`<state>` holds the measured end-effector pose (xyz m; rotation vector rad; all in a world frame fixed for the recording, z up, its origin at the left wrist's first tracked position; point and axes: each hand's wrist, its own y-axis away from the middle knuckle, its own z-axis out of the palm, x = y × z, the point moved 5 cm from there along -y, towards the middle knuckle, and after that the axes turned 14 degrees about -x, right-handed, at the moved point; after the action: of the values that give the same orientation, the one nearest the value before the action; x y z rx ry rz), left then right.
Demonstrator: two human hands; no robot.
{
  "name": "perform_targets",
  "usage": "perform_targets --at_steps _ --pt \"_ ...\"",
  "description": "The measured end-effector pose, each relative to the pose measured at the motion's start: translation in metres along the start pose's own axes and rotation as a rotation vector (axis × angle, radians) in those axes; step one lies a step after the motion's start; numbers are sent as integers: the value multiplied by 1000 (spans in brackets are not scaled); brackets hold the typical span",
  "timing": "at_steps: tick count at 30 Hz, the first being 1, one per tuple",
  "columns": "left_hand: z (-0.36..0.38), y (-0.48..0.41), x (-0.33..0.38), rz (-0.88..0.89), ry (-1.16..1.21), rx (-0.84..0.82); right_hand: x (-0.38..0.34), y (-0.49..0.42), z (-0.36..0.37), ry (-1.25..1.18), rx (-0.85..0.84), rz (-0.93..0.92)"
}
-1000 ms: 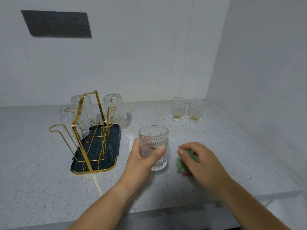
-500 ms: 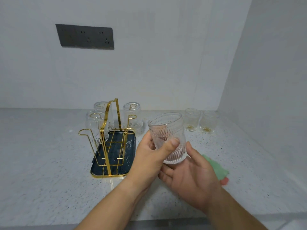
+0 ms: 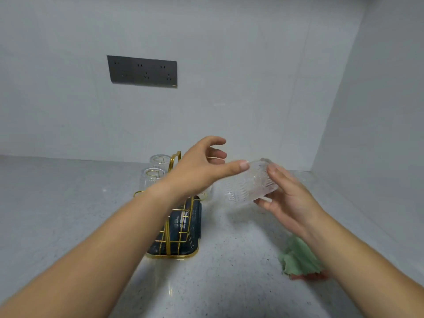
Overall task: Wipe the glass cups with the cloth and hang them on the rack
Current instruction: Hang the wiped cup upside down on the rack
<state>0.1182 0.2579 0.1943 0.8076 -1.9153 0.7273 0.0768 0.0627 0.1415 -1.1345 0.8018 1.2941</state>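
A ribbed glass cup (image 3: 251, 183) is tilted on its side in the air, gripped by my right hand (image 3: 290, 198) around its base end. My left hand (image 3: 202, 167) hovers over it with fingers spread; its thumb tip touches the cup's upper side. The gold wire rack (image 3: 174, 228) on a dark tray stands below my left wrist, with two upturned glass cups (image 3: 152, 177) hung on its far pegs. The green cloth (image 3: 298, 258) lies on the counter under my right forearm.
The speckled grey countertop (image 3: 68, 203) meets white walls at the back and right. A dark socket panel (image 3: 142, 71) is on the back wall. Something red (image 3: 309, 276) peeks from under the cloth.
The cup went from standing on the counter to raised and tipped sideways. It passed from my left hand into my right, and my left hand opened. My right hand left the cloth.
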Motion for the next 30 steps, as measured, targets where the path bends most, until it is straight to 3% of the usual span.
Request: perform_targets --at_steps 5,11,19,30 --pt "-30 -33 11 -48 -225 -178 -15 -42 7 247 56 -27" --pt "-64 -58 -8 -91 -451 -173 -15 -89 16 409 22 -18" --pt "-87 -62 -39 -147 -343 -183 7 -112 36 669 -74 -55" --pt "-90 -77 -64 -210 -515 -225 38 -120 46 828 -94 -36"
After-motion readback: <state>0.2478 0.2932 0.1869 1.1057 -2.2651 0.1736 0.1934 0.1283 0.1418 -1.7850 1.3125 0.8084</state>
